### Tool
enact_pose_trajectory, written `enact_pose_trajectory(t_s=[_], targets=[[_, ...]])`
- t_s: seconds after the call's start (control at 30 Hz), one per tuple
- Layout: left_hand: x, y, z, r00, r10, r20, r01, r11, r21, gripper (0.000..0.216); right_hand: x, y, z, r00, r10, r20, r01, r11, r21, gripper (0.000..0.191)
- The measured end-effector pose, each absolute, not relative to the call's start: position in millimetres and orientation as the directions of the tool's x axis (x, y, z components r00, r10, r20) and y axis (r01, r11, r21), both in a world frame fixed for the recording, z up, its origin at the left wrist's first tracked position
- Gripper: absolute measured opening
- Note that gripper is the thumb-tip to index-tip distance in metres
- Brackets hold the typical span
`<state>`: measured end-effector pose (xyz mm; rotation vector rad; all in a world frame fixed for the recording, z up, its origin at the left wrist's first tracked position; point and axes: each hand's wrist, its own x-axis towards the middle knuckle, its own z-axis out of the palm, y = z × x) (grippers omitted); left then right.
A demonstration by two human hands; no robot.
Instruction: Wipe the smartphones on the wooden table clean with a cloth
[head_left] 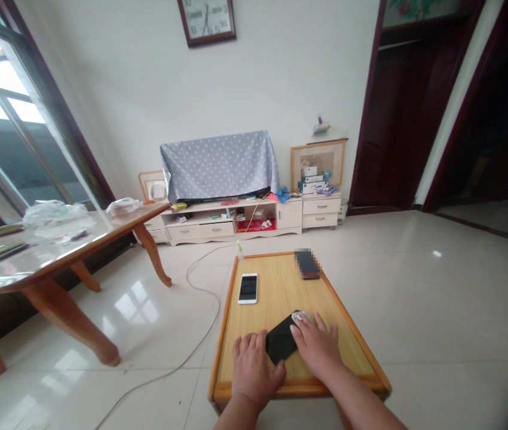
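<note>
A black smartphone (282, 341) lies slantwise on a small wooden table (276, 266), its dark screen facing up. My left hand (254, 367) grips its lower left end, fingers along the side edge and thumb at the near edge. Under the fingertips of my right hand (319, 343) is a crumpled white tissue (301, 316), pressed to the phone's upper right corner. Farther back on the tabletop lies a white smartphone (248, 289). At the far right corner sits a dark, blurred-out box-shaped item (307, 264). A small clear bottle (240, 249) stands at the far left corner.
On the left is a larger glass-topped table (101, 230) with plastic bags (54, 213) on it. A cable (191, 285) runs across the tiled floor. Along the wall stands a low white cabinet (211, 230) carrying a shape draped in dotted cloth (220, 167).
</note>
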<state>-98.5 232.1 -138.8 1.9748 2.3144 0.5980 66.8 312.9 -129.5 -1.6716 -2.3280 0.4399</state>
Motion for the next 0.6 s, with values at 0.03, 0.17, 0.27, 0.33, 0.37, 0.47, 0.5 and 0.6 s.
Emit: enact_pose_trajectory(t_s=[0.03,0.17,0.27,0.33,0.37,0.47,0.5,0.6], targets=[[-99.0,232.2,-139.7,-0.187,0.957,0.221,0.941,0.11,0.32,0.063,63.2,309.3,-130.5,-0.348,0.937,0.021,0.862,0.329,-0.386,0.054],[-100.4,233.0,-143.4,-0.196,0.952,0.233,0.94,0.114,0.322,0.048,47.1,287.4,-133.9,-0.574,0.818,0.034,0.724,0.527,-0.445,0.052],[-99.9,233.1,-141.6,-0.194,0.955,0.222,0.94,0.116,0.322,0.052,49.4,294.9,-132.9,-0.55,0.835,0.025,0.744,0.503,-0.44,0.051],[-99.2,233.1,-138.7,-0.188,0.959,0.212,0.941,0.114,0.32,0.061,56.0,309.8,-132.1,-0.427,0.904,0.002,0.824,0.39,-0.412,0.051],[-98.8,233.2,-137.4,-0.187,0.96,0.207,0.941,0.115,0.317,0.065,58.8,316.4,-132.1,-0.368,0.93,-0.002,0.853,0.337,-0.398,0.053],[-98.0,233.7,-135.0,-0.186,0.962,0.201,0.944,0.119,0.307,0.064,58.9,320.7,-133.5,-0.328,0.945,0.008,0.872,0.306,-0.383,0.054],[-97.9,234.0,-134.9,-0.185,0.962,0.203,0.946,0.118,0.303,0.062,56.3,317.2,-134.2,-0.372,0.928,0.014,0.852,0.348,-0.391,0.053],[-98.0,234.6,-135.9,-0.185,0.961,0.206,0.948,0.12,0.296,0.056,49.1,306.7,-135.8,-0.522,0.853,0.025,0.768,0.482,-0.422,0.051]])
